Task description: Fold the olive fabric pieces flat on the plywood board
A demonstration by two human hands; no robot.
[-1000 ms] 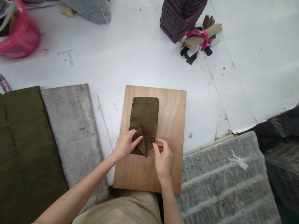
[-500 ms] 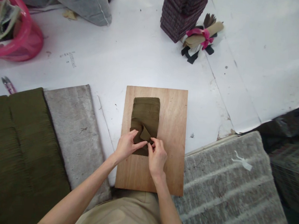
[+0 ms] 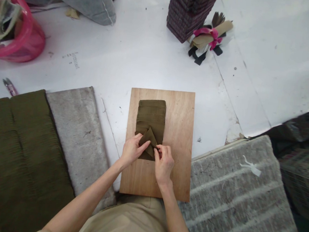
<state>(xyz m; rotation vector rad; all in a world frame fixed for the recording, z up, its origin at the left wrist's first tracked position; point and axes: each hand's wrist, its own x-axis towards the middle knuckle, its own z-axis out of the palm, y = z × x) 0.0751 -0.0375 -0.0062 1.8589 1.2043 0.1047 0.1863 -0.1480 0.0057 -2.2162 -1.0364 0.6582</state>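
At six o'clock on the cloth [image 3: 152,112], pinching its flap [image 3: 147,137] with left hand [image 3: 133,149] and right hand [image 3: 164,164], likely mid-fold, next needing steadiness.

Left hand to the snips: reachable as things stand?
Probably not directly: the left hand is on the olive cloth, and the snips lie off left, beyond the far edge of the dark green fabric.

Angling bare left forearm [image 3: 88,194] from near left, bare right forearm [image 3: 176,212] from near right. Pinching with curled right hand [image 3: 164,164]; holding left hand [image 3: 131,150] just beside it, with thumb [image 3: 144,146] stretched toward right.
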